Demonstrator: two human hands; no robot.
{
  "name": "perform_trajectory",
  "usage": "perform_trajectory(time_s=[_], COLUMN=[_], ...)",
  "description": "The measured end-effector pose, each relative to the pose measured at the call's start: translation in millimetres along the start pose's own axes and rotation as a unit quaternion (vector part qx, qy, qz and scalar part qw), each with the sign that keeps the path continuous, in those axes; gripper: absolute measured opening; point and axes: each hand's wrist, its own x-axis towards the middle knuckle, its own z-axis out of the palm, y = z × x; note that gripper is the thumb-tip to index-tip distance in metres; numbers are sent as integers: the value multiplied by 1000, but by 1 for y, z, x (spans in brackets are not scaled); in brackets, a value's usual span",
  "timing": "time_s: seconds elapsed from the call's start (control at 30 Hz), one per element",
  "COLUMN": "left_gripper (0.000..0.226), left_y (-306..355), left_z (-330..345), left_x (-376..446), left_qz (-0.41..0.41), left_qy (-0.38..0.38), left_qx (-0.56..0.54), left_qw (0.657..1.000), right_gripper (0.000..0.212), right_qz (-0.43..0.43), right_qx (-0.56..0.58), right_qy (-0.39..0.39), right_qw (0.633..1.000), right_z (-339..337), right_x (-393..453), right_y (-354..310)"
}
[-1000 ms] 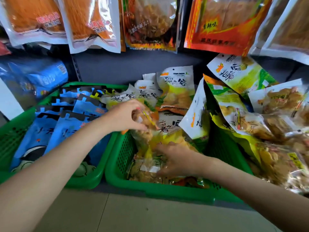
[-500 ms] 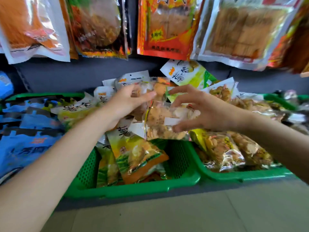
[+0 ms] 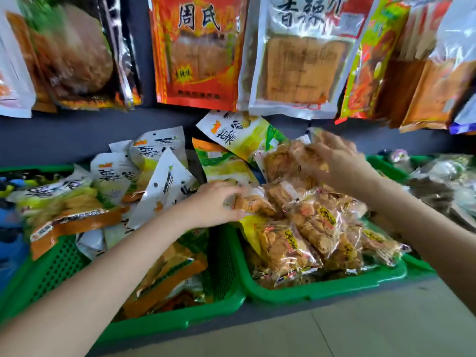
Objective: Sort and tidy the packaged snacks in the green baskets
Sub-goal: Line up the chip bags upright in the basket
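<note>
Two green baskets sit side by side: the middle basket (image 3: 226, 256) holds white, yellow and orange chip bags (image 3: 159, 181), the right basket (image 3: 334, 289) holds clear packs of golden crackers (image 3: 309, 228). My left hand (image 3: 213, 204) pinches the edge of a clear cracker pack (image 3: 253, 203) at the left side of the right basket's pile. My right hand (image 3: 337, 161), blurred by motion, lies over another clear cracker pack (image 3: 286, 161) at the back of that pile, fingers spread over it.
Large red, orange and silver snack bags (image 3: 201, 50) hang on the grey wall above. Blue bags (image 3: 10, 228) fill a basket at the far left. Another green basket (image 3: 386, 163) with dark packs stands at the far right. A grey shelf edge (image 3: 334, 331) runs along the front.
The view has swung right. The clear cracker pack both hands held above the middle basket has moved over to the right basket's pile; my right hand reached to the back of that pile.
</note>
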Motion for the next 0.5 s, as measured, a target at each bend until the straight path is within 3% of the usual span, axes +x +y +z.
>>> perform_trajectory(time_s=[0.03,0.1,0.27,0.43,0.5], left_gripper=[68,75,65,27,24], left_y=[-5,-12,-28,-31,-31], left_z=[5,9,17,19,18], left_x=[-1,-2,1,-2,-3], left_qz=[-4,-18,7,76,87], left_qy=[-32,-38,74,156,165], left_qx=[61,103,104,125,134], left_qw=[998,994,992,977,973], right_gripper=[66,64,55,34,33], right_qz=[5,12,5,-116,-174], right_qx=[-20,-26,15,94,138], right_qy=[-60,-103,-44,76,43], right_qw=[998,994,999,986,974], right_z=[13,29,28,9,4], right_x=[2,7,9,-14,-22], right_y=[2,5,-1,-28,-44])
